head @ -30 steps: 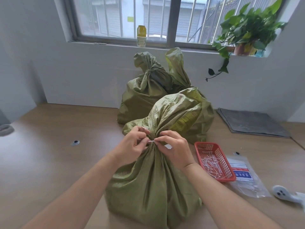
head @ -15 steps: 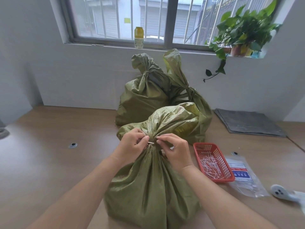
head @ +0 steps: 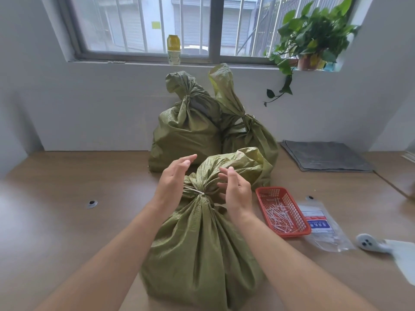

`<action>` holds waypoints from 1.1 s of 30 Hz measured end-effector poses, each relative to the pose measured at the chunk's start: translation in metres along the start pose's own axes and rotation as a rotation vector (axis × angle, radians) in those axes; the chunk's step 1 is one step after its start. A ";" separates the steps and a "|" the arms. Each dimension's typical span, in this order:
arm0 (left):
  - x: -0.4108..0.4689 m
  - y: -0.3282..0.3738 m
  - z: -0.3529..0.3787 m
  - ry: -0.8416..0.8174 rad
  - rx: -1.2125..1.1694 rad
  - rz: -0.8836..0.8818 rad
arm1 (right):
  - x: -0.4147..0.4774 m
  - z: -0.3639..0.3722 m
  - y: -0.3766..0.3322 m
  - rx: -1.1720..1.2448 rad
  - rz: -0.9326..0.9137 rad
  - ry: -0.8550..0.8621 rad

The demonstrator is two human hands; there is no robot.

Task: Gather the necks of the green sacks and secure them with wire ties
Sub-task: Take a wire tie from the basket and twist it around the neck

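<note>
Left hand (head: 174,177) and right hand (head: 235,189) are hovering open, apart, flanking the near sack (head: 199,243). Wire tie (head: 197,192) is cinching its neck.

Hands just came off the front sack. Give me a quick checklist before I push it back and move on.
1. Tie wrapped round the front sack neck: ok, a pale band cinches the gathered cloth.
2. Tie tight enough to hold: cannot tell.
3. Left hand and right hand free: ok, both open, on either side of the neck, holding nothing.
4. Two back sacks tied: ok, both necks are bound.
5. Spare ties in the red basket: ok, plenty left.
6. Room behind on the table: not ok straight back, where the front sack's top already meets the back sacks; bare to the left.
</note>
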State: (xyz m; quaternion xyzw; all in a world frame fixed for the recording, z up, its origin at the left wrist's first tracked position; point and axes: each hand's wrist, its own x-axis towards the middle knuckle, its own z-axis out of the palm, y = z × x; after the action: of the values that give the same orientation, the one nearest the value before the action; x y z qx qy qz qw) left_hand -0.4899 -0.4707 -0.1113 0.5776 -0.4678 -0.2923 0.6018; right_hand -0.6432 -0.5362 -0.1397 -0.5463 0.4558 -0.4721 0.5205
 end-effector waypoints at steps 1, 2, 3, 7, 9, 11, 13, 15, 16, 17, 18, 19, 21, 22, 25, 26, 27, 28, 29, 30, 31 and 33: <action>-0.001 0.003 0.003 0.002 -0.010 0.008 | -0.001 -0.001 -0.003 0.009 0.007 0.012; -0.001 0.007 0.006 0.008 -0.018 0.016 | -0.003 -0.003 -0.006 0.015 0.012 0.025; -0.001 0.010 0.011 0.011 -0.025 0.027 | -0.004 -0.006 -0.010 0.022 0.017 0.038; -0.011 0.022 0.041 -0.022 -0.017 0.101 | -0.010 -0.030 -0.012 0.042 0.038 0.067; -0.021 0.024 0.061 -0.026 0.012 0.158 | -0.015 -0.048 -0.010 0.052 0.041 0.081; -0.029 0.026 0.083 -0.032 0.057 0.219 | -0.015 -0.069 -0.006 0.077 0.053 0.091; -0.038 0.028 0.108 -0.037 0.085 0.258 | -0.017 -0.092 -0.002 0.103 0.077 0.091; -0.048 0.030 0.136 -0.021 0.062 0.243 | -0.020 -0.119 0.002 0.097 0.082 0.080; -0.053 0.031 0.151 -0.015 0.052 0.218 | -0.022 -0.133 0.003 0.084 0.082 0.066; -0.058 0.032 0.166 -0.016 0.048 0.190 | -0.022 -0.148 0.006 0.077 0.084 0.055; -0.063 0.031 0.181 -0.021 0.045 0.164 | -0.023 -0.163 0.009 0.077 0.089 0.045; -0.068 0.029 0.195 -0.024 0.041 0.142 | -0.023 -0.178 0.012 0.083 0.088 0.034; -0.077 0.025 0.223 -0.027 0.042 0.112 | -0.024 -0.204 0.016 0.078 0.080 0.022; -0.080 0.021 0.235 -0.031 0.042 0.091 | -0.024 -0.214 0.020 0.073 0.084 0.028; -0.089 0.010 0.266 -0.033 0.047 0.040 | -0.026 -0.242 0.031 0.062 0.113 0.057; -0.092 0.006 0.275 -0.039 0.048 0.024 | -0.027 -0.251 0.035 0.057 0.127 0.065; -0.094 0.002 0.285 -0.053 0.045 0.005 | -0.027 -0.261 0.039 0.054 0.136 0.074; -0.097 -0.002 0.296 -0.071 0.040 -0.014 | -0.027 -0.270 0.044 0.052 0.147 0.085; -0.100 -0.008 0.306 -0.093 0.035 -0.031 | -0.027 -0.279 0.048 0.051 0.159 0.094; -0.102 -0.015 0.315 -0.113 0.031 -0.051 | -0.026 -0.287 0.053 0.050 0.172 0.103; -0.104 -0.023 0.323 -0.130 0.023 -0.074 | -0.026 -0.294 0.059 0.047 0.185 0.116; -0.107 -0.040 0.339 -0.165 0.020 -0.122 | -0.025 -0.307 0.074 0.035 0.205 0.142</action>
State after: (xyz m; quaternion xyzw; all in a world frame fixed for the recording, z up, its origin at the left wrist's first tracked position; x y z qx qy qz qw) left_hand -0.8289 -0.5249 -0.2098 0.5849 -0.4826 -0.3705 0.5365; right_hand -0.9514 -0.5568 -0.2108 -0.4529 0.5365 -0.4620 0.5419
